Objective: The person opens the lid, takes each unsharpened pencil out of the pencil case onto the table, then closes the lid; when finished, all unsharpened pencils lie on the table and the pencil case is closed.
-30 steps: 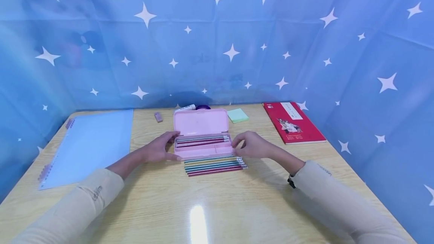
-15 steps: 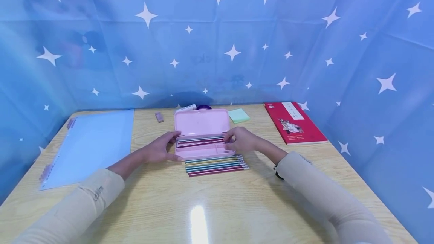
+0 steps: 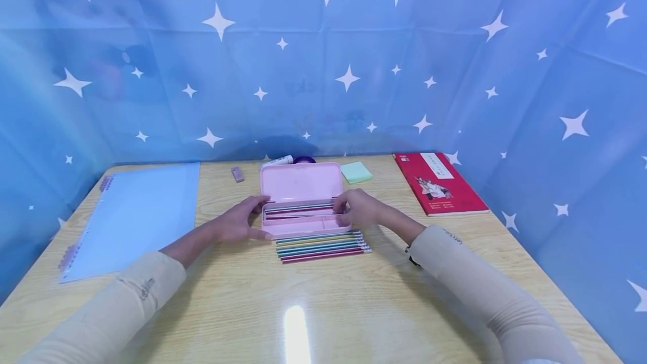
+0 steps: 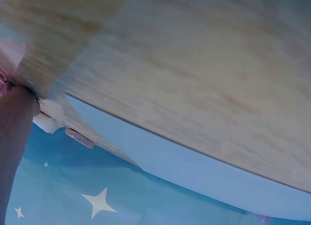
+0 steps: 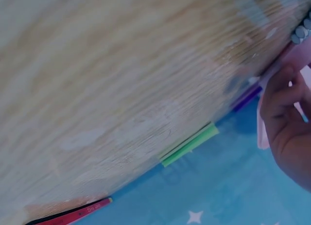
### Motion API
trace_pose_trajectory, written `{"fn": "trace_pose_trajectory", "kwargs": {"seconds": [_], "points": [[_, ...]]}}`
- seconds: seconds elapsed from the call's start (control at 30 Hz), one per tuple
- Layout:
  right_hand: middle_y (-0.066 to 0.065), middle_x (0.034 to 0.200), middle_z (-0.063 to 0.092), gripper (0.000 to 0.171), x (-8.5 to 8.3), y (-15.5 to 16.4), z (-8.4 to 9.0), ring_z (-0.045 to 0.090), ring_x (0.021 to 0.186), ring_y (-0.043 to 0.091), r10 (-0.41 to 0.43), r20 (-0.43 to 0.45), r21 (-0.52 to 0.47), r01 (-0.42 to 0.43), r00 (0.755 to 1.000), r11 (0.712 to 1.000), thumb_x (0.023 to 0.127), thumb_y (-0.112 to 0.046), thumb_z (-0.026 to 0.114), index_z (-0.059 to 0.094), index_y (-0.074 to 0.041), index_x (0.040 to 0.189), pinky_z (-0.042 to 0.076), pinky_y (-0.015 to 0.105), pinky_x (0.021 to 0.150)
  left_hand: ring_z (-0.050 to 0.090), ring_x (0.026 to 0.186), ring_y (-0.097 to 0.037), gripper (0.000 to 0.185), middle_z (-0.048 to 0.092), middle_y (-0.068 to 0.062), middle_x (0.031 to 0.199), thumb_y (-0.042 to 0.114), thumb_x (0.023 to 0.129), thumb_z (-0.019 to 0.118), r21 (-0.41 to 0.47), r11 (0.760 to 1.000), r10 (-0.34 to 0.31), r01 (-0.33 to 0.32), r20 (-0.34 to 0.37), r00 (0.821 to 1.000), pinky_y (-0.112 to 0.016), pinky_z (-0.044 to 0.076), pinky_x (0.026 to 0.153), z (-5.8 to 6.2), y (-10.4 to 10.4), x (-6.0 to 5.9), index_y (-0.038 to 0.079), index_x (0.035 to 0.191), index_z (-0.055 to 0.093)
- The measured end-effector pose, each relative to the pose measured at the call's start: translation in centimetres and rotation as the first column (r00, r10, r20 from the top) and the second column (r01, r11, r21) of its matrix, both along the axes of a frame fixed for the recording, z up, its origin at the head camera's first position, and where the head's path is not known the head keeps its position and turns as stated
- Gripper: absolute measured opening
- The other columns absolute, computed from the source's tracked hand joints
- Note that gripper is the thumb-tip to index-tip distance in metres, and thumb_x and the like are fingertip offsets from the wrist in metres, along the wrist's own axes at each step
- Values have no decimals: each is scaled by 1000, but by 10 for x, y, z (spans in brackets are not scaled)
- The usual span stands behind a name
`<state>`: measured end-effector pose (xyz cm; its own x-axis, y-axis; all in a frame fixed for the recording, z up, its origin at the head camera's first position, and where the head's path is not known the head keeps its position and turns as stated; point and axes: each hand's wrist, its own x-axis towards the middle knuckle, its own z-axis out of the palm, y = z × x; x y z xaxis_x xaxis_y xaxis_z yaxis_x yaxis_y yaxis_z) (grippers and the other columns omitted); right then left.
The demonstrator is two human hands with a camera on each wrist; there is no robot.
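Observation:
A pink pencil case (image 3: 302,182) lies open on the table, its lid raised at the back. Several pencils (image 3: 298,210) rest in its long compartment; a divider sets off a small front compartment. My left hand (image 3: 237,222) holds the case's left end, thumb at the front corner, fingers farther back. At the right end, the curled fingers of my right hand (image 3: 361,206) reach into the case over the pencils' ends; their fingertips are hidden. In the right wrist view that hand (image 5: 290,125) is beside the pink case. A row of pencils (image 3: 322,247) lies just before the case.
Behind the case are a white tube (image 3: 279,160) and a purple round thing (image 3: 304,159). Green sticky notes (image 3: 356,172) and a red book (image 3: 441,184) lie to the right. A purple eraser (image 3: 237,174) and a blue spiral notebook (image 3: 136,221) are leftward. A starry curtain (image 3: 303,60) borders the table.
My right hand has moved left from the case's right edge to over the pencil ends inside. The slanted red pencil in the case now lies straighter and lower. The left hand stays put.

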<state>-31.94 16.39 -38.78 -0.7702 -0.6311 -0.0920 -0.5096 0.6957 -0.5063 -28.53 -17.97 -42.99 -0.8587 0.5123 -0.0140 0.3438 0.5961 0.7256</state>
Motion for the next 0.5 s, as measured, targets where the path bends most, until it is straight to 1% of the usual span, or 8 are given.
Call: {"fn": "trace_pose_trajectory", "kwargs": {"seconds": [0.07, 0.2, 0.27, 0.5], "points": [[-1, 86, 66, 7, -1, 0, -1, 60, 81, 13, 2, 13, 7, -2, 1000, 1000, 91, -6, 69, 72, -5, 97, 51, 28, 74, 41, 132, -34, 107, 42, -18, 143, 44, 78, 83, 1, 1000, 1, -1, 1, 1000, -50, 32, 113, 0, 0, 0, -1, 154, 23], [-1, 89, 67, 11, -3, -1, -4, 62, 84, 12, -9, 42, 21, 8, 999, 1000, 92, -5, 68, 72, -3, 102, 53, 28, 78, 41, 132, -33, 108, 42, -18, 144, 45, 77, 83, 4, 1000, 6, -6, 4, 1000, -49, 32, 113, -1, 1, 1, 0, 155, 23], [0, 89, 67, 12, -4, -2, -4, 61, 84, 12, 8, 41, 28, -9, 999, 1000, 92, -5, 67, 72, -2, 103, 53, 28, 79, 41, 131, -33, 108, 42, -17, 144, 46, 78, 83, -6, 1000, 7, -7, 0, 1000, -49, 32, 113, -2, 0, 1, 0, 155, 23], [0, 77, 64, 5, -2, -4, 0, 57, 73, 11, 74, 12, 26, -75, 997, 997, 93, -2, 65, 70, -2, 93, 51, 27, 71, 42, 130, -34, 106, 42, -19, 143, 45, 79, 82, -10, 1000, -1, 1, -12, 1000, -51, 33, 112, -2, -1, 0, -1, 154, 23]]}}
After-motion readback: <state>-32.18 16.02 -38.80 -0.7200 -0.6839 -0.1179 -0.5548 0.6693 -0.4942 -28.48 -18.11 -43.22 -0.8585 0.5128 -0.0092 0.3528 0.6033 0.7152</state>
